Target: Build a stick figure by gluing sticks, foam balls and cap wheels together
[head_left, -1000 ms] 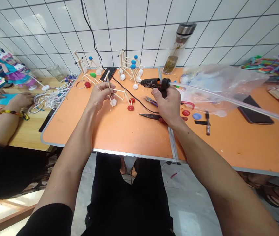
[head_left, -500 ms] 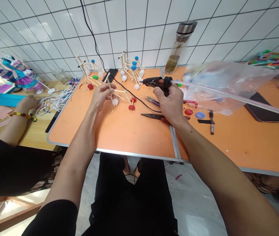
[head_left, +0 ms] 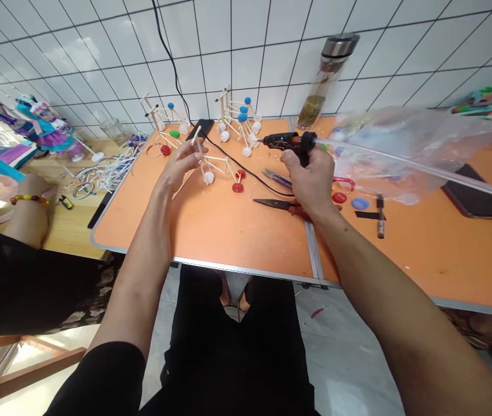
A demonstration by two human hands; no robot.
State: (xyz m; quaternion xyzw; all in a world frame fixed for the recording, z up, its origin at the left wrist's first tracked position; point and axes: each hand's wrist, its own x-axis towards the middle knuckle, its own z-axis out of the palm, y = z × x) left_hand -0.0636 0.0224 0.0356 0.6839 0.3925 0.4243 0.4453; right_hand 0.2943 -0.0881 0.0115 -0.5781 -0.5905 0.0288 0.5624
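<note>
My left hand (head_left: 180,166) is closed on a small model built of thin wooden sticks (head_left: 219,159). The model has a white cap (head_left: 208,177) and red caps (head_left: 238,188) at its low corners, and one stick rises above my fingers. My right hand (head_left: 313,180) grips a black glue gun (head_left: 281,140) with a long clear glue stick (head_left: 406,162) running out of its back. The nozzle points left, close to another stick model (head_left: 228,110) with blue and white caps; I cannot tell if they touch.
Scissors (head_left: 272,203), purple-handled snips (head_left: 278,179), loose caps (head_left: 360,203) and a pen-like piece (head_left: 380,222) lie near my right hand. Behind stand a tea bottle (head_left: 315,104) and a plastic bag (head_left: 397,144). A black cord crosses the table. At left, a co-worker's arm (head_left: 32,214) rests.
The view has shifted slightly, moving most things a little right. My left fingers have loosened and shifted on the stick model. The glue gun stays in my right hand. The co-worker's hand has moved left.
</note>
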